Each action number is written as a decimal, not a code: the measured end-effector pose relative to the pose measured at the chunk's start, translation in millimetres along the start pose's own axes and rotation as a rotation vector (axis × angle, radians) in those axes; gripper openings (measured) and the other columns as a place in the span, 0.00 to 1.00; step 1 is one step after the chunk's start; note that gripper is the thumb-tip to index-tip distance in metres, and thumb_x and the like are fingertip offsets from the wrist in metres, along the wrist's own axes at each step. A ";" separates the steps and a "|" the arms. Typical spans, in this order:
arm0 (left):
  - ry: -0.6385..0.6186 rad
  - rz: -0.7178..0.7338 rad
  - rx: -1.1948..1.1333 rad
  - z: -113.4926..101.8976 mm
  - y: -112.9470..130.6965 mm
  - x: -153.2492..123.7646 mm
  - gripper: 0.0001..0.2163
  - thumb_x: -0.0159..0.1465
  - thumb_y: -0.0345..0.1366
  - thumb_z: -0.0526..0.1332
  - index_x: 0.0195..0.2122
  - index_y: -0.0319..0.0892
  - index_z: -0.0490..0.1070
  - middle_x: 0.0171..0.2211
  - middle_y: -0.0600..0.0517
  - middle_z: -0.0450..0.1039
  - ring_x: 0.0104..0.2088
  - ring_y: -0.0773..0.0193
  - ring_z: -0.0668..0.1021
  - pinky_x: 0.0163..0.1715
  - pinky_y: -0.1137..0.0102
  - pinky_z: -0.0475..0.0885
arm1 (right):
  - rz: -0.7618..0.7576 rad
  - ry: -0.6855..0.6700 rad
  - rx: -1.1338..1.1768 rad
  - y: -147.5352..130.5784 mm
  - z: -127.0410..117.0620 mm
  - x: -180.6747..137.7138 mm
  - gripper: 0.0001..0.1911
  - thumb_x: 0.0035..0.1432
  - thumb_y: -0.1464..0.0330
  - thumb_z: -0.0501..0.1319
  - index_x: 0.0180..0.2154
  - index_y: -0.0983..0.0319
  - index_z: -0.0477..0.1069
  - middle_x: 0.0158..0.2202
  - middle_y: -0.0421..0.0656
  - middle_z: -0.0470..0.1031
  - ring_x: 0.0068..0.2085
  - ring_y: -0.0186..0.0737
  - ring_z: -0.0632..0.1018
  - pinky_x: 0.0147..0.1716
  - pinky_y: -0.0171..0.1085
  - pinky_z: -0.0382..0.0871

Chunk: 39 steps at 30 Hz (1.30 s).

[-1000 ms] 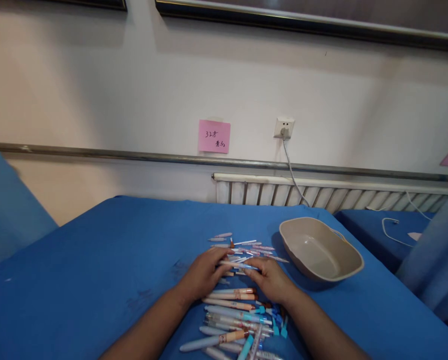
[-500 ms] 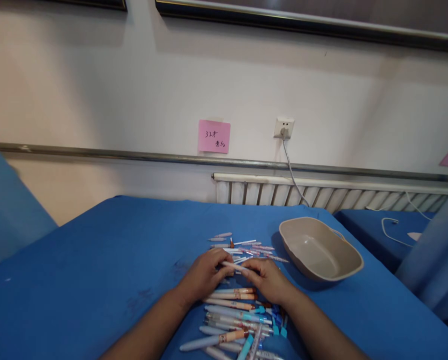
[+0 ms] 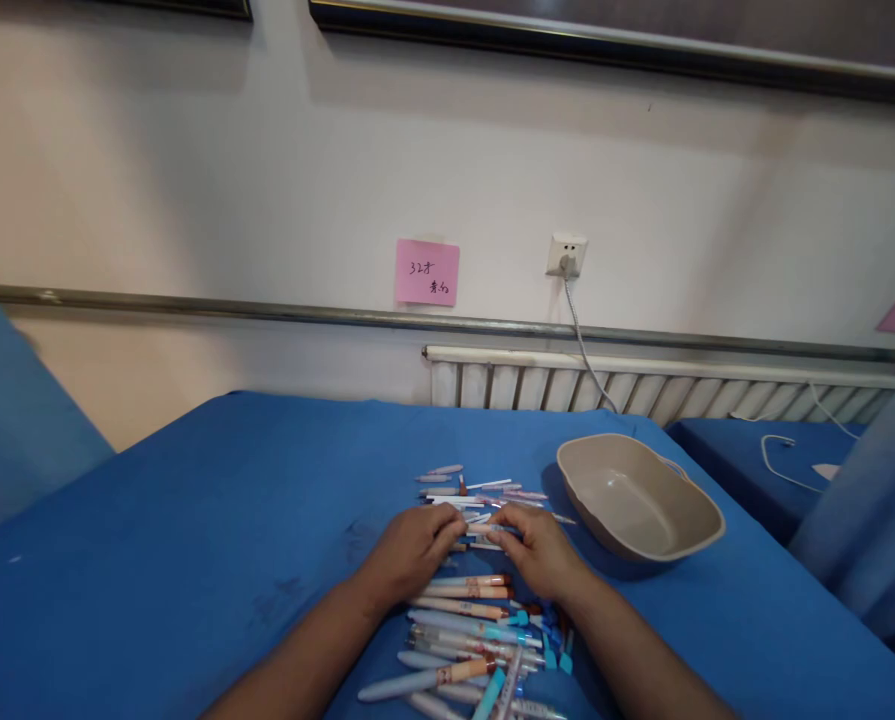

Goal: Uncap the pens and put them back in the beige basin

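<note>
A heap of pens and loose pen parts (image 3: 469, 640) in pastel pink, white and blue lies on the blue tablecloth (image 3: 192, 540) close in front of me. My left hand (image 3: 411, 548) and my right hand (image 3: 538, 548) meet above the heap, fingertips pinched on the two ends of one thin pen (image 3: 483, 527) held level between them. More small pen parts (image 3: 477, 492) lie scattered just beyond my fingers.
An empty beige oval basin (image 3: 642, 500) sits on the cloth to the right of my hands. Behind the table are a radiator (image 3: 642, 390), a wall socket with a grey cable (image 3: 567, 256) and a pink note (image 3: 427, 272). A second blue-covered surface (image 3: 754, 460) with a white cable lies at the right.
My hands have drawn closer together, so less of the thin pen shows between the fingertips. The heap and basin have not moved.
</note>
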<state>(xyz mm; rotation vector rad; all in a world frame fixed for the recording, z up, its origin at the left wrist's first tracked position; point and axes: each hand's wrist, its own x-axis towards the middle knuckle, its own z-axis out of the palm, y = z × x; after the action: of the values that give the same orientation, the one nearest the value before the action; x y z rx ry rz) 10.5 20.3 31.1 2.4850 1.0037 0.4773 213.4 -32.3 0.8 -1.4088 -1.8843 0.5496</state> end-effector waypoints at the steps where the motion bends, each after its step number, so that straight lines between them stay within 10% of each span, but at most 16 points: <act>1: -0.015 -0.045 0.032 -0.5 0.2 0.2 0.19 0.68 0.42 0.45 0.30 0.42 0.72 0.27 0.51 0.74 0.31 0.61 0.75 0.33 0.70 0.66 | -0.003 -0.007 -0.011 -0.1 0.2 -0.2 0.08 0.59 0.65 0.56 0.35 0.59 0.72 0.32 0.40 0.76 0.35 0.37 0.75 0.35 0.32 0.62; 7: 0.089 0.149 -0.061 1.5 3.3 -1.9 0.14 0.61 0.41 0.58 0.47 0.43 0.67 0.45 0.47 0.71 0.44 0.59 0.72 0.44 0.69 0.65 | 0.007 -0.030 -0.051 1.5 4.1 -1.8 0.06 0.58 0.67 0.56 0.33 0.60 0.71 0.30 0.39 0.75 0.33 0.36 0.73 0.33 0.31 0.61; 14: 0.060 -0.210 -0.068 -9.6 -11.1 4.2 0.15 0.67 0.41 0.44 0.35 0.43 0.69 0.21 0.55 0.71 0.26 0.62 0.74 0.28 0.73 0.63 | 0.019 0.001 -0.041 14.3 -2.4 0.5 0.04 0.57 0.67 0.57 0.31 0.60 0.69 0.31 0.39 0.74 0.34 0.37 0.73 0.34 0.32 0.61; 26: 0.047 -0.077 0.064 1.4 -13.8 1.4 0.07 0.59 0.35 0.57 0.37 0.43 0.70 0.34 0.51 0.73 0.37 0.60 0.73 0.36 0.72 0.64 | 0.047 -0.069 -0.259 10.8 -11.5 -4.4 0.11 0.50 0.69 0.62 0.39 0.59 0.69 0.41 0.42 0.72 0.43 0.40 0.70 0.43 0.35 0.58; 33: 0.051 -0.079 0.042 0.5 0.1 -10.7 0.07 0.61 0.34 0.54 0.36 0.43 0.70 0.33 0.51 0.73 0.35 0.61 0.73 0.35 0.72 0.64 | -0.003 -0.381 -0.212 -12.0 -4.5 -8.9 0.11 0.50 0.67 0.61 0.38 0.58 0.71 0.35 0.39 0.74 0.35 0.35 0.72 0.31 0.30 0.58; 39: -0.001 -0.062 -0.007 8.4 17.3 -43.1 0.06 0.60 0.34 0.56 0.37 0.44 0.71 0.35 0.52 0.73 0.37 0.61 0.72 0.38 0.71 0.64 | 0.006 -0.384 -0.274 -19.2 -2.8 -13.5 0.08 0.50 0.66 0.60 0.35 0.59 0.72 0.34 0.40 0.76 0.35 0.37 0.73 0.30 0.31 0.58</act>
<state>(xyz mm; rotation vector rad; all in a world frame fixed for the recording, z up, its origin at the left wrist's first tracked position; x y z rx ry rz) -5.1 -23.9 25.8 2.4405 1.0731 0.4589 205.2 -51.4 12.2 -1.5665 -2.3331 0.6172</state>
